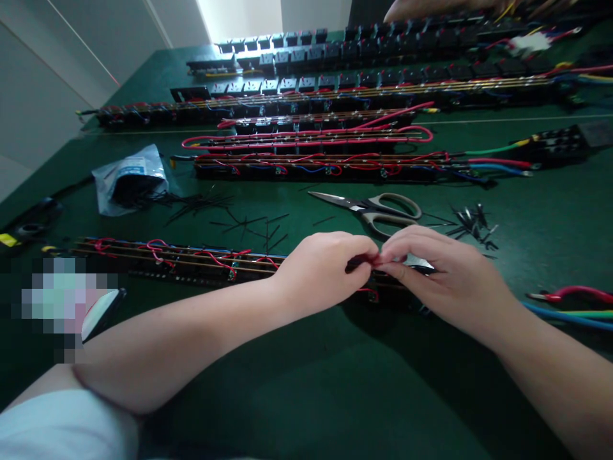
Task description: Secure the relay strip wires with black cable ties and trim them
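Green covering (287, 396) spreads over the worktable, and pale wall panels (76, 51) rise behind its far left side. Taking the scissors (355, 206) as the landmark, several rows of wired strips (325, 167) lie beyond them; the farthest run into shadow, their details hard to make out. Past those rows, another person's arm (435, 7) is cut off by the upper edge.

On the near side of the scissors lies the closest wired strip (191, 259), its middle hidden beneath both hands. The left hand (330, 265) and right hand (445, 268) meet just over it, thumbs and fingers drawn together at the tips; whether either grips anything I cannot tell. Something dark and shiny under the right hand is too covered to identify.

Left of the scissors, black ties (198, 201) trail from a silvery bag (138, 169), whose inside is dark. Right of them sit black offcuts (472, 223). Farther left and nearer, a pixelated patch masks whatever lies there.
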